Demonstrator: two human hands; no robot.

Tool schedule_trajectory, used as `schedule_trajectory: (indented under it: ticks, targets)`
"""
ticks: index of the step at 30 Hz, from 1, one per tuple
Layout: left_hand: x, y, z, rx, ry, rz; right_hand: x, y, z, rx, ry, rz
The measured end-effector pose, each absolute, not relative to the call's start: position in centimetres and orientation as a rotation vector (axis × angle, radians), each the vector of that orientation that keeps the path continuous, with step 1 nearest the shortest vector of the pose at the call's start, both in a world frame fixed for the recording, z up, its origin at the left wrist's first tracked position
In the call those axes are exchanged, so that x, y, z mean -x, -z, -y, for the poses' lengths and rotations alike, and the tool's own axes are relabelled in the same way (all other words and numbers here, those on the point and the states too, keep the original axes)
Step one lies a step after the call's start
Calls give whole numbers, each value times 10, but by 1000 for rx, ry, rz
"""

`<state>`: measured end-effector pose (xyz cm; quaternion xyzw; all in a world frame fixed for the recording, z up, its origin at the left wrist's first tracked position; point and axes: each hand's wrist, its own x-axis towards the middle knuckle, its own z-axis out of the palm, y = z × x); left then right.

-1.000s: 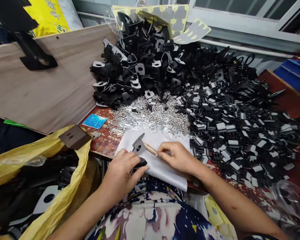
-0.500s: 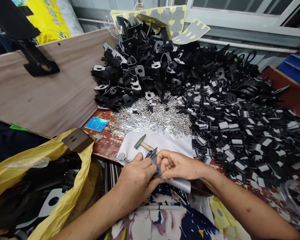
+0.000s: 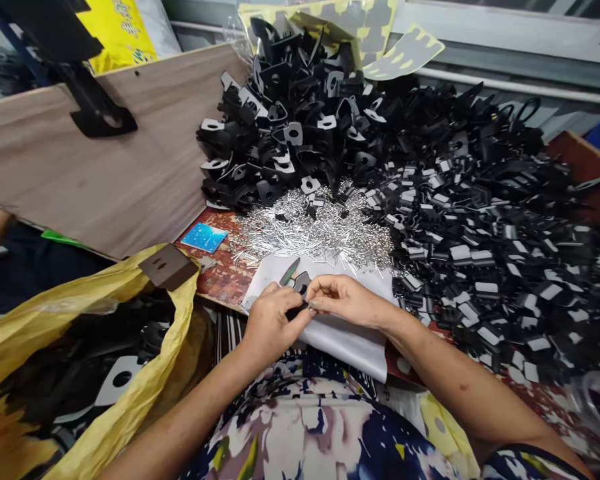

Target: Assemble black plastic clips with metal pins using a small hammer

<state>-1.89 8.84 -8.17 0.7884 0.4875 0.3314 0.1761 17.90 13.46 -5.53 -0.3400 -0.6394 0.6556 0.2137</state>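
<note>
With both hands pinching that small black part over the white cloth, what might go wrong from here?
1. The left hand and right hand pinch the small black part only at the fingertips, so it may slip out.
2. The heap of silver pins lies just beyond the white cloth; a sleeve or wrist may scatter them.
3. The hammer lies right behind the fingers and may be knocked.

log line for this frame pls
left hand: holds black bracket | right hand: fingers pinch at same bracket | hammer: on white sheet, behind hands | silver pins: piled beyond
</note>
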Motion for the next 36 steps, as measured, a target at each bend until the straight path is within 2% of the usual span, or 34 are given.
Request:
schedule_trajectory:
  ticks: [3, 5, 11, 17, 19, 20, 24, 26, 33, 36]
  targets:
    - [17, 80, -87, -2292, -989, -1391, -177, 53, -130, 948, -1606, 1852]
    - [17, 77, -84, -2346, -1010, -1422, -180, 51, -128, 967, -1590, 1789]
    - [20, 64, -78, -2494, -950, -1409, -193, 60, -131, 1038, -2132, 1311]
    - [17, 56, -75, -2407, -850, -1265, -189, 64, -125, 1018, -2196, 1474]
    - [19, 58, -74, -2319, -902, -1289, -192, 61, -130, 1067, -1983, 1684]
    - [22, 59, -75, -2251, -943, -1314, -195, 59, -135, 1149, -1752, 1825]
    - [31, 68, -78, -1741, -1088, -1345, -201, 58, -167, 1481, -455, 2321]
    - [33, 73, -79, -1412, -1092, -1273, -196, 64, -179, 1473, -111, 2522]
    - [31, 78, -80, -692, -1210, -939, -187, 84, -189, 1403, 70, 2619]
    - [34, 78, -81, -569, -1272, -853, -200, 73, -185, 1332, -31, 2495]
